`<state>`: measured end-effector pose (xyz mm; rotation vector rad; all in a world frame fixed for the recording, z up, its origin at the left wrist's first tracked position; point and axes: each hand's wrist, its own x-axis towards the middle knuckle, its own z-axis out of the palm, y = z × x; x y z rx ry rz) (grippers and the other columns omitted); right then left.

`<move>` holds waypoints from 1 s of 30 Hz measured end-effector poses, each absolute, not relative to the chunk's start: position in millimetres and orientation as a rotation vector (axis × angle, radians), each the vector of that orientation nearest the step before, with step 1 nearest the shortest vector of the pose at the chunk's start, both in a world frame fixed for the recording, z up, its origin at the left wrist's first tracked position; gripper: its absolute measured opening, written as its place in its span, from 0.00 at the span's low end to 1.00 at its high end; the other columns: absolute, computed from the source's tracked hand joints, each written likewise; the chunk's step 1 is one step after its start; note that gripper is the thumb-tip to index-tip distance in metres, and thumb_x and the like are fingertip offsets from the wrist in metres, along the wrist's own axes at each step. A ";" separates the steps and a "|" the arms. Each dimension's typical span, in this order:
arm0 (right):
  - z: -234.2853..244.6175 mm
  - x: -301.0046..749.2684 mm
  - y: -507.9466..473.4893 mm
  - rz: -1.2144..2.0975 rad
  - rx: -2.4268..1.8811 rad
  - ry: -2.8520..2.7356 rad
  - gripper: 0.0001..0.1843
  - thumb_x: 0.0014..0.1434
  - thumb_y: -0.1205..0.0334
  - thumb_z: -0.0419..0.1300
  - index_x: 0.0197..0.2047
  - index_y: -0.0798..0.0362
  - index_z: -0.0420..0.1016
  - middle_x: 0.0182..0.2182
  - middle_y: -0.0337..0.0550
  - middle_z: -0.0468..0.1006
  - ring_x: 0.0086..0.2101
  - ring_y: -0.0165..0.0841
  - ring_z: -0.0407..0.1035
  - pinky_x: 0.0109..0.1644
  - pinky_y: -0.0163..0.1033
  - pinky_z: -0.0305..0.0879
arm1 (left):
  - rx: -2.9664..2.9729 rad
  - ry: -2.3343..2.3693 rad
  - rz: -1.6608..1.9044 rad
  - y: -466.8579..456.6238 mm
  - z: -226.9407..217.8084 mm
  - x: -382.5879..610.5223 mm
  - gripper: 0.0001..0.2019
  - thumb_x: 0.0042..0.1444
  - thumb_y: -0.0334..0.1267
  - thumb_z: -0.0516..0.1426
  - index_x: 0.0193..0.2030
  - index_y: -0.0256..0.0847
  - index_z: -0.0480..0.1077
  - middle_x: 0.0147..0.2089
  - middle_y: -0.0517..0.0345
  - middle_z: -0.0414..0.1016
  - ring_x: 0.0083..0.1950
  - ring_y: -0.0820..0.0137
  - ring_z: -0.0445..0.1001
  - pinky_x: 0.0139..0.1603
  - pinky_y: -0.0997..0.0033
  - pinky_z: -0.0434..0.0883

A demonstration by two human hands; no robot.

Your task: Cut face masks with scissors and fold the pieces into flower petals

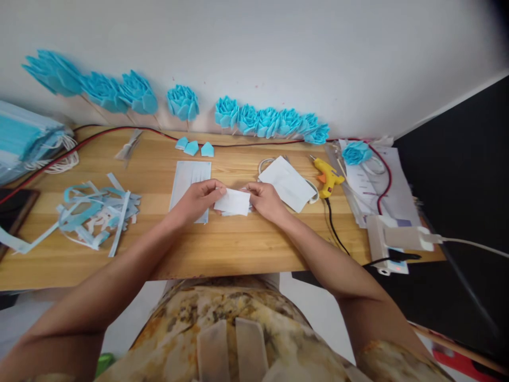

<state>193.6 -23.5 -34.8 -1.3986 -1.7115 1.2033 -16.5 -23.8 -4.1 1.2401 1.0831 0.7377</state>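
My left hand (199, 199) and my right hand (265, 200) pinch the two ends of a small white folded piece of mask fabric (234, 202) just above the wooden table (222, 249). Both hands have fingers closed on it. Under my left hand lies a flat pale face mask (186, 179). To the right of my right hand rests a white face mask (287, 183) with ear loops. Three small blue folded petals (194, 148) sit further back.
Blue fabric flowers (270, 121) line the wall. A pile of cut mask strips (95, 211) lies at the left, a stack of masks (27, 139) at the far left. A yellow glue gun (326, 176), papers (374, 183) and a power strip (387, 241) are on the right.
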 end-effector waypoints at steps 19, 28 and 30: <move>-10.6 201.5 -26.7 1.102 -1.302 -1.644 0.16 0.57 0.47 0.63 0.33 0.53 0.76 0.25 0.37 0.71 0.27 0.29 0.60 0.32 0.36 0.56 | 1.279 1.059 0.891 -23.9 -6.3 -17.5 0.14 0.52 0.47 0.66 0.36 0.40 0.72 0.20 0.63 0.72 0.17 0.74 0.67 0.18 0.76 0.62; -8.4 201.5 -25.0 1.144 -1.274 -1.559 0.16 0.55 0.47 0.64 0.33 0.53 0.76 0.25 0.36 0.68 0.28 0.29 0.59 0.32 0.36 0.55 | 1.299 0.941 0.856 -24.0 -9.5 -15.0 0.35 0.49 0.40 0.67 0.64 0.37 0.62 0.25 0.64 0.74 0.22 0.72 0.72 0.21 0.76 0.67; -7.3 201.7 -24.9 1.121 -1.272 -1.533 0.17 0.55 0.46 0.64 0.32 0.53 0.75 0.24 0.35 0.66 0.27 0.28 0.58 0.32 0.36 0.54 | 1.323 0.929 0.831 -24.4 -10.8 -13.6 0.36 0.48 0.36 0.66 0.65 0.38 0.62 0.25 0.66 0.73 0.22 0.73 0.70 0.22 0.76 0.66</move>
